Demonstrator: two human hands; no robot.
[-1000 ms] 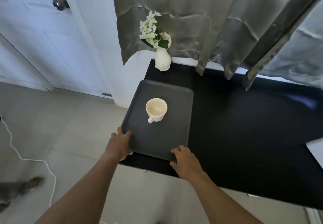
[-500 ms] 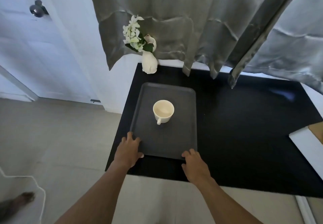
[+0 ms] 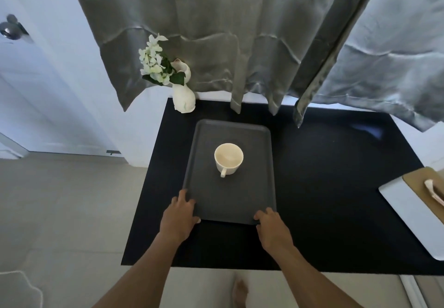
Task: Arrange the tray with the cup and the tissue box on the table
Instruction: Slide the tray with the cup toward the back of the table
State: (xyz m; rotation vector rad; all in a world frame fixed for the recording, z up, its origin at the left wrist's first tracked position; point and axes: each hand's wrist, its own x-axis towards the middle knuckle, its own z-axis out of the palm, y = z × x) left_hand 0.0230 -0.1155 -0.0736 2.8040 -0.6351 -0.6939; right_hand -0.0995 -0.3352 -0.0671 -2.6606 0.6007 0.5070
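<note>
A dark grey rectangular tray (image 3: pixel 252 194) lies on the black table (image 3: pixel 324 175), left of the middle. An empty cream cup (image 3: pixel 228 158) stands upright on the tray, its handle pointing toward me. My left hand (image 3: pixel 179 216) grips the tray's near left corner. My right hand (image 3: pixel 272 226) grips the near right corner. At the right edge of the table lies the tissue box (image 3: pixel 413 211), white with a tan top and a tissue sticking out, partly cut off by the frame.
A white vase with white flowers (image 3: pixel 182 93) stands at the table's far left corner. Grey curtains (image 3: pixel 240 38) hang over the back edge. A white door (image 3: pixel 36 79) and tiled floor are to the left. My bare foot (image 3: pixel 240 293) shows below the table edge.
The tray with the cup has slid rightward and further onto the table, both hands still on its near corners. The view has shifted right, bringing more of the tissue box into sight.
</note>
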